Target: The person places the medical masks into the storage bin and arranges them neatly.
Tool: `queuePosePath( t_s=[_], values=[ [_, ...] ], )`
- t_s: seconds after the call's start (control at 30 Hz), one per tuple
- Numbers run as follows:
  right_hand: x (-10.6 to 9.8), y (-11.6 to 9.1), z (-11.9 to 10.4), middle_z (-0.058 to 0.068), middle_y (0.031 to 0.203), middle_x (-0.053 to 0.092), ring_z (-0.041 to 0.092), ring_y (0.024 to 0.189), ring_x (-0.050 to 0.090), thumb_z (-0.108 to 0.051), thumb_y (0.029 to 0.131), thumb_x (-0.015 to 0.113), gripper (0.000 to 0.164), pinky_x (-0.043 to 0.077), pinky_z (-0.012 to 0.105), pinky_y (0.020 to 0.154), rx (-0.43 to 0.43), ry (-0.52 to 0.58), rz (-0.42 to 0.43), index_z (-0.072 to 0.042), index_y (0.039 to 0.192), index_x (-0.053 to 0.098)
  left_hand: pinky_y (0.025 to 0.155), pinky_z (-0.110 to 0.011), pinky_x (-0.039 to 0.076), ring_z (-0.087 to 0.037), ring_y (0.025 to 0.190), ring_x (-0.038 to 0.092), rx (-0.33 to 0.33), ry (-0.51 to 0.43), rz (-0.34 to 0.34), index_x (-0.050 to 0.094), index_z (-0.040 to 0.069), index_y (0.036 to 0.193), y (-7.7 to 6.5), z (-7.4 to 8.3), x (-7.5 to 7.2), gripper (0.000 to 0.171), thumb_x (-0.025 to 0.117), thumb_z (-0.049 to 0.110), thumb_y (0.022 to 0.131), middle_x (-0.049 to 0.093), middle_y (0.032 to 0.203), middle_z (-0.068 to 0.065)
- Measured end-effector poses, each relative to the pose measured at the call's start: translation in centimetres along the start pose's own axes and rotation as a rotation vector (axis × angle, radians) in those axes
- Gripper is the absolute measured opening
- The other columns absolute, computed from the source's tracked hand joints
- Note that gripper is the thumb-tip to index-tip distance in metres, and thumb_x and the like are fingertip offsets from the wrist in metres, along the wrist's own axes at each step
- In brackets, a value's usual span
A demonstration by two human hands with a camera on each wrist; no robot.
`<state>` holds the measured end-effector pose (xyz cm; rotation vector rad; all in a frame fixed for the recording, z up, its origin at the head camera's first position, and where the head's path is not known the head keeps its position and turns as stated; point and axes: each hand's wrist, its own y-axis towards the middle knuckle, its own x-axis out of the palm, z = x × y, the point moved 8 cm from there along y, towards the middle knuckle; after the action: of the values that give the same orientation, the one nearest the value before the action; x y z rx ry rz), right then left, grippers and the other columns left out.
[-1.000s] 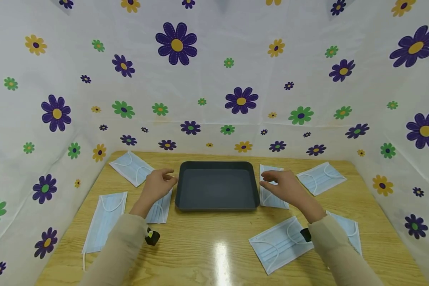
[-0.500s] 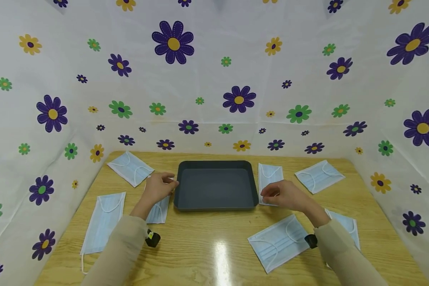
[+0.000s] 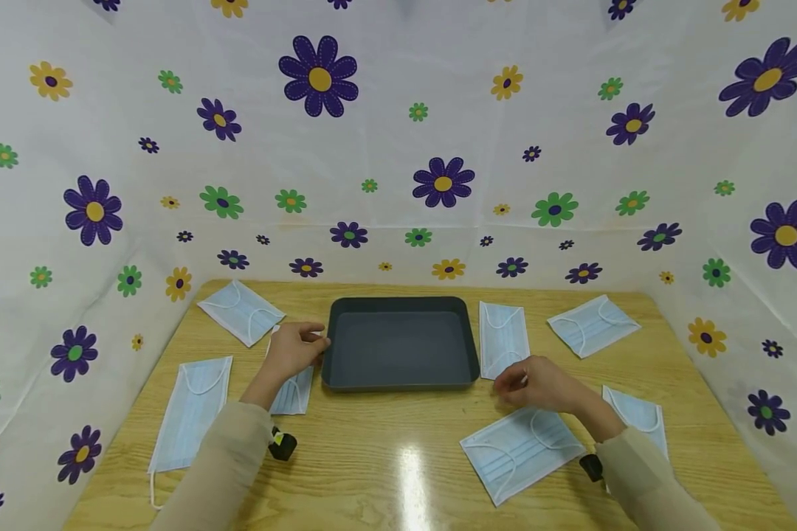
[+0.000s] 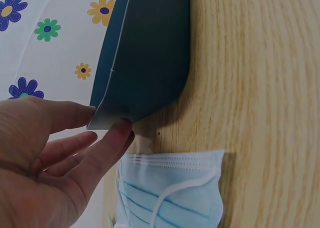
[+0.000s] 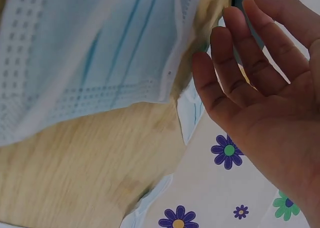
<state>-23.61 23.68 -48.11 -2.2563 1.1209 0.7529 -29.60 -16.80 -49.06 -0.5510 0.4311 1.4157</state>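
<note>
A dark grey rectangular tray (image 3: 398, 346) lies on the wooden table. My left hand (image 3: 295, 350) is at its left side; in the left wrist view the thumb and fingers pinch the rim of the tray (image 4: 150, 53). Under that hand lies a partly hidden blue face mask (image 3: 295, 392). My right hand (image 3: 538, 383) hovers with loosely bent fingers and holds nothing. It is between the face mask right of the tray (image 3: 502, 332) and the slanted face mask at front right (image 3: 521, 456). The right wrist view shows the right palm beside a face mask (image 5: 115, 48).
More blue face masks lie about: one at far left (image 3: 242, 311), one at near left (image 3: 192, 409), one at far right (image 3: 593, 326) and one partly behind the right forearm (image 3: 640, 420). A flowered white cloth (image 3: 385, 147) encloses the table's back and sides.
My right hand has moved from beside the tray's right edge toward me, uncovering the face mask there. The left hand has closed in on the tray's left rim. The tray stays put.
</note>
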Motion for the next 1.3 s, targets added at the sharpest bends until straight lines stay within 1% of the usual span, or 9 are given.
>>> queuePosePath(
  t_s=[0.17,0.37,0.6,0.77,0.97,1.17,1.3],
  values=[
    [0.6,-0.6,0.2,-0.001,0.093,0.078,0.002,0.079,0.062,-0.012,0.091,0.082,0.011,0.054,0.021,0.071,-0.012,-0.026,-0.023,-0.006,0.1,0.082,0.068,-0.034,0.063,-0.024,0.077,0.079,-0.002,0.005,0.0,0.065,-0.004,0.14,0.0,0.0,0.1,0.042,0.069,0.013,0.101,0.075,0.118,-0.028],
    [1.1,-0.9,0.2,0.002,0.093,0.077,0.002,0.079,0.06,-0.011,0.088,0.084,0.014,0.053,0.021,0.071,-0.03,-0.008,-0.042,-0.005,0.1,0.082,0.068,-0.035,0.064,-0.022,0.075,0.079,0.002,-0.009,-0.008,0.064,-0.005,0.14,-0.1,0.0,0.1,0.042,0.068,0.012,0.101,0.075,0.118,-0.028],
    [1.5,-1.0,0.1,0.001,0.095,0.075,0.006,0.085,0.062,-0.014,0.084,0.088,0.017,0.052,0.021,0.074,-0.027,-0.01,-0.048,-0.007,0.099,0.082,0.068,-0.033,0.063,-0.022,0.075,0.078,-0.013,-0.026,-0.01,0.065,-0.005,0.14,0.0,-0.1,0.2,0.042,0.069,0.012,0.101,0.075,0.117,-0.028],
    [1.7,-0.9,0.1,0.0,0.093,0.073,0.009,0.084,0.059,-0.012,0.082,0.09,0.016,0.05,0.021,0.074,-0.032,-0.014,-0.055,-0.009,0.094,0.081,0.068,-0.032,0.063,-0.021,0.075,0.078,-0.01,-0.028,-0.01,0.066,-0.004,0.139,0.0,0.0,0.2,0.041,0.069,0.012,0.101,0.075,0.117,-0.028],
    [2.0,-0.8,0.1,-0.003,0.088,0.068,0.007,0.081,0.056,-0.01,0.082,0.089,0.013,0.049,0.021,0.071,-0.024,-0.054,-0.058,-0.012,0.086,0.077,0.069,-0.034,0.063,-0.021,0.075,0.078,-0.008,-0.021,-0.021,0.065,-0.004,0.14,0.0,-0.1,0.2,0.041,0.069,0.012,0.102,0.075,0.117,-0.027],
    [2.0,-0.8,-0.1,-0.006,0.085,0.067,0.005,0.08,0.055,-0.009,0.083,0.088,0.013,0.049,0.021,0.07,-0.027,-0.058,-0.066,-0.013,0.082,0.076,0.069,-0.035,0.064,-0.022,0.075,0.078,-0.008,-0.029,-0.02,0.065,-0.003,0.14,0.0,-0.2,0.2,0.041,0.068,0.012,0.102,0.075,0.117,-0.027],
    [2.0,-0.7,-0.1,-0.007,0.084,0.067,0.004,0.08,0.055,-0.009,0.084,0.086,0.012,0.049,0.021,0.071,-0.027,-0.082,-0.067,-0.015,0.081,0.076,0.07,-0.036,0.064,-0.023,0.076,0.079,-0.001,-0.035,-0.024,0.065,-0.004,0.14,0.0,-0.1,0.2,0.041,0.067,0.012,0.103,0.075,0.117,-0.027]
  ],
)
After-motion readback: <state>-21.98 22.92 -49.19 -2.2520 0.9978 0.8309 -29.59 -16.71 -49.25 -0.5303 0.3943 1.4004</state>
